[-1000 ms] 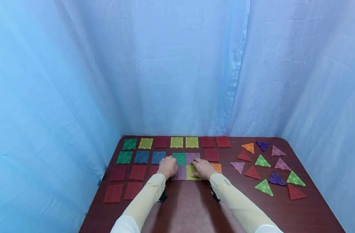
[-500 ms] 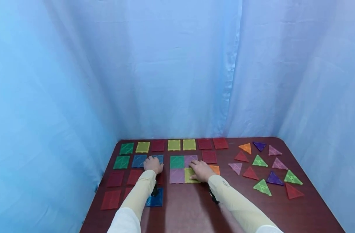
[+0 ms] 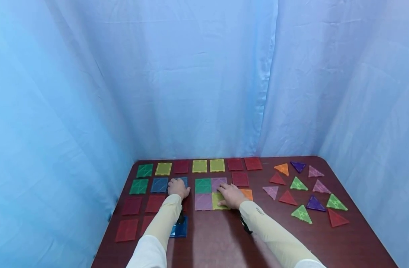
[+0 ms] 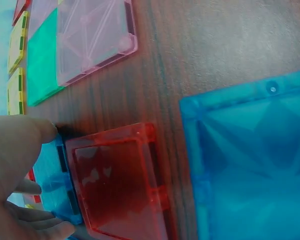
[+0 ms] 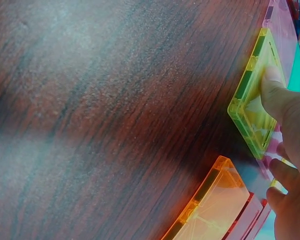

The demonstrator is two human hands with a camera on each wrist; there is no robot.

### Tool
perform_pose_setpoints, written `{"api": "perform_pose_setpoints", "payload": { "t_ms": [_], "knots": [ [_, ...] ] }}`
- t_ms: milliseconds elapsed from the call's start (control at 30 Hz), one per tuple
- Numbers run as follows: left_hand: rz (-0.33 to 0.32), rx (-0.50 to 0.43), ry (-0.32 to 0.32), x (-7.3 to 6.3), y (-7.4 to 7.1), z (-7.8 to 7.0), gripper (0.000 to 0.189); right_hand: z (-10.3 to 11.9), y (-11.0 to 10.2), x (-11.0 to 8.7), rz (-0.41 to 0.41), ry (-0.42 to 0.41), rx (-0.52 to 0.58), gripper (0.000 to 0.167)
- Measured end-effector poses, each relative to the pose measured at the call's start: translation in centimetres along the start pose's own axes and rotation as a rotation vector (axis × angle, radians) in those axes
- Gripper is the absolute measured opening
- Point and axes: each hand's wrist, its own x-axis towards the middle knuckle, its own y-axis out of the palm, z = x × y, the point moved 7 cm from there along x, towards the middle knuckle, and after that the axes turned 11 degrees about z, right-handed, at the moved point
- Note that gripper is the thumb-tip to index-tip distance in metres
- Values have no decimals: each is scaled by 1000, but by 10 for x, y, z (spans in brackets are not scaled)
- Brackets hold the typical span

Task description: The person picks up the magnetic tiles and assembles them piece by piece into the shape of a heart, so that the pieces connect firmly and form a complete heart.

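Note:
My left hand (image 3: 178, 188) is over a blue square magnetic tile (image 4: 55, 182) in the second row. The left wrist view has the thumb at one edge and the fingers at the opposite edge, gripping it. Four-square block: a green tile (image 3: 203, 185) and a purple tile (image 3: 219, 183) behind, another purple tile (image 3: 203, 201) and a yellow tile (image 5: 255, 100) in front, edges together. On this block rests my right hand (image 3: 232, 195), fingers loosely spread, its thumb on the yellow tile. The right fingertips reach the rear purple tile.
Red tiles (image 3: 126, 230) and a large blue tile (image 3: 180, 227) lie front left. Green tiles (image 3: 139, 186) and yellow tiles (image 3: 199, 166) lie farther back. An orange tile (image 3: 247, 193) is beside the right hand. Triangular tiles (image 3: 301, 214) are scattered right. Blue curtains (image 3: 204, 93) surround the table.
My left hand has moved left, from beside the four-tile block to the blue tile. The right hand has stayed on the block. The view has shifted slightly.

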Motion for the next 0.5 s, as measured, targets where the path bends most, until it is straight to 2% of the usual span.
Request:
{"api": "perform_pose_setpoints", "payload": {
  "t_ms": [133,267,400,500],
  "knots": [
    [7,-72,24,1,-5,2,64,1,-1,-1,-7,1,-13,67],
    [42,-194,52,-1,-14,3,57,0,1,1,-10,9,-19,67],
    [92,-235,62,-3,-20,2,34,-2,3,3,-9,12,-19,67],
    [115,-258,66,-6,-27,-1,32,-3,2,3,-4,13,-18,67]
  ]
}}
